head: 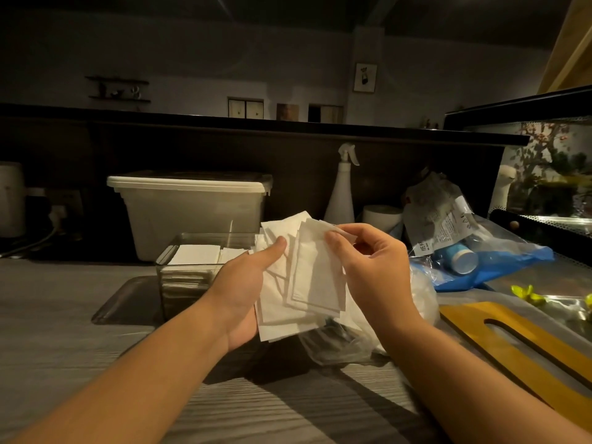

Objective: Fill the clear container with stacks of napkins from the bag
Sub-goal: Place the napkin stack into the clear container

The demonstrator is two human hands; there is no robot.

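Note:
I hold a loose, fanned-out bunch of white napkins point(304, 277) above the counter. My left hand point(246, 283) grips its left side, thumb on top. My right hand point(374, 267) pinches the upper right corner of the top napkins between thumb and fingers. Behind my left hand stands the clear container point(179, 270) with stacks of white napkins point(195, 254) inside it. A crumpled clear plastic bag point(349, 344) lies on the counter under the napkins and my right hand.
A lidded translucent bin point(192, 209) stands behind the container, a white spray bottle point(341, 193) to its right. Blue plastic bags with packets and a cup point(464, 254) lie at right. A yellow wooden board point(528, 344) lies near right. The grey counter point(64, 315) spreads left.

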